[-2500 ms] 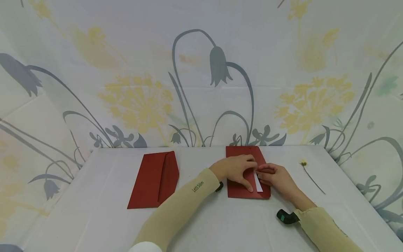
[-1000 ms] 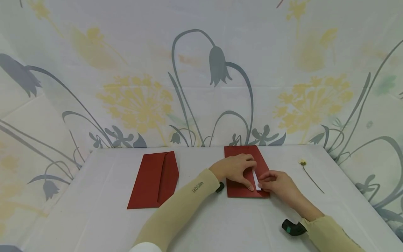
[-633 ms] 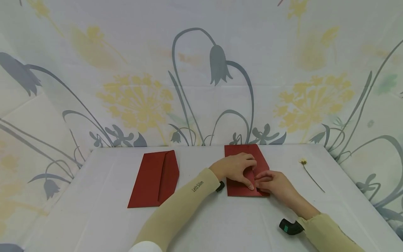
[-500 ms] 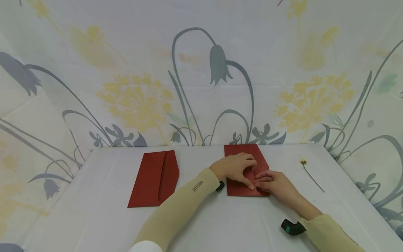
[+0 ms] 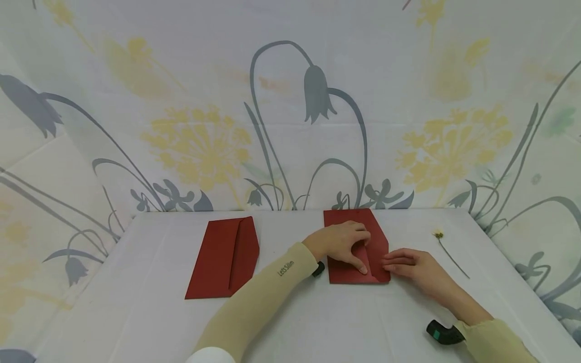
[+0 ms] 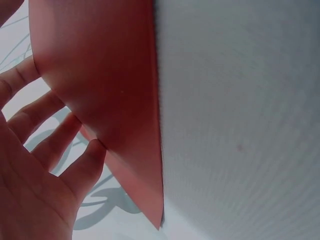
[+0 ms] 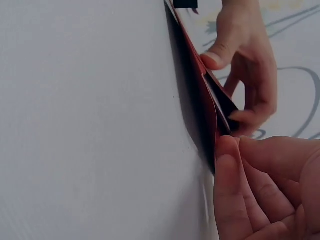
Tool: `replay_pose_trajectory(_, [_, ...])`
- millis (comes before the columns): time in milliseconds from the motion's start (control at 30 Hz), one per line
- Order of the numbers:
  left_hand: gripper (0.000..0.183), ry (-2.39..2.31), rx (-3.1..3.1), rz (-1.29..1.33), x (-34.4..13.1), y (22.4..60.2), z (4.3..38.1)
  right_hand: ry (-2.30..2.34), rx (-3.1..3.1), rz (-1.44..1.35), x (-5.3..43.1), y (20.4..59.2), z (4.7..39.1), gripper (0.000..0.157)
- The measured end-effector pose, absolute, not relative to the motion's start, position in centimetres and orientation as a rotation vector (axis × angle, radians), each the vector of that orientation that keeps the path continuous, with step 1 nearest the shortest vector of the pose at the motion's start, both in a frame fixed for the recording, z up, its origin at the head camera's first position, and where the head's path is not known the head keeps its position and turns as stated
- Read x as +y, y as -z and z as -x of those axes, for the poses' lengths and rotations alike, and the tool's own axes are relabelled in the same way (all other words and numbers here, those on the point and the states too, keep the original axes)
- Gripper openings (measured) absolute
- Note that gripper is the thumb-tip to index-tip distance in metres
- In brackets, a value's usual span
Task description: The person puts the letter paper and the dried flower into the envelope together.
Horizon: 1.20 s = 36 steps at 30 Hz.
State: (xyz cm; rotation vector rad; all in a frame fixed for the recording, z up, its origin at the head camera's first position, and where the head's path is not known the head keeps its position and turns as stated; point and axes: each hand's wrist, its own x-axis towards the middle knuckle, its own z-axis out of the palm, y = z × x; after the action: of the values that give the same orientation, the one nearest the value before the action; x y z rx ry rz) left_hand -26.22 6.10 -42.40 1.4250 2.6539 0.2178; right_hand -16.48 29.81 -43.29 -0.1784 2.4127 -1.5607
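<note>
A red envelope lies at the back of the table, right of centre, its flap spread to the right. My left hand reaches over its front panel. Thumb and fingers hold the panel's opening edge, which bows up in the left wrist view. My right hand is at the outer edge of the flap. In the right wrist view its thumb and fingertips pinch that edge. Inside the raised pocket a pale sliver shows; what it belongs to is mostly hidden.
A second red envelope lies to the left, its flap also facing right. To the right lies a small yellow flower on a thin stem. A patterned cloth hangs behind the white-covered table.
A white paper strip at the envelope's opening has slid left into the pocket, out of sight in the head view. My right hand has drawn back rightward to the flap's edge; my left stays.
</note>
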Motion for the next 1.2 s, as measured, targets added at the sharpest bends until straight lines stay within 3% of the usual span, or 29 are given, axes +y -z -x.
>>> replay_pose_trajectory(333, [0.06,-0.229,2.643,-1.45,6.0,42.4,26.3,1.654,2.469,0.077,34.7,41.9,16.6,0.051])
replay_pose_trajectory(567, [0.06,-0.227,2.64,-1.436,5.9,42.4,26.3,1.673,2.579,0.102,39.0,41.4,17.5,0.039])
replay_pose_trajectory(967, [0.058,-0.246,2.627,-1.437,5.9,42.2,26.1,1.225,2.966,-0.112,41.6,42.6,17.7,0.042])
replay_pose_trajectory(1200, [0.057,-0.27,2.619,-1.456,5.7,42.2,26.3,1.058,2.876,-0.153,42.4,43.2,18.2,0.063])
